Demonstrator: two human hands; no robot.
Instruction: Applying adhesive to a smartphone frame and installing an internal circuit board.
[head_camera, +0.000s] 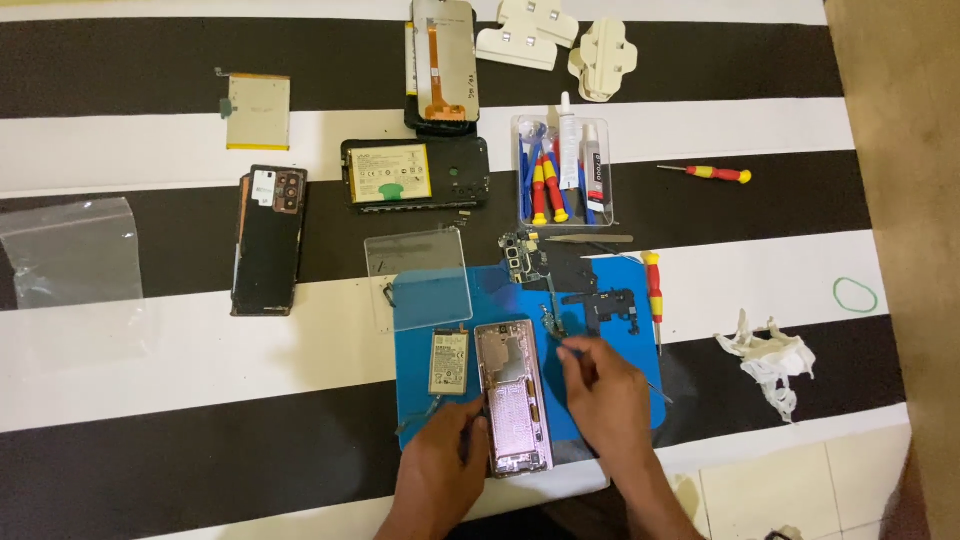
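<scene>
Head view shows us the opened pink phone frame (514, 396) lying lengthwise on the blue mat (610, 400), between our two hands. Our left hand (440, 465) sits at the frame's lower left edge, fingers curled around a thin dark tool (474, 425) touching that edge. Our right hand (603, 395) rests just right of the frame, pinched shut on slim tweezers (655, 385); a small battery (449, 362) lies just left of the frame.

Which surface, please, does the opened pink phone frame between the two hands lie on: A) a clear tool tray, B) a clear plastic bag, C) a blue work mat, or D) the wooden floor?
C: the pink phone frame lies on the blue work mat, beside a small battery.
</scene>
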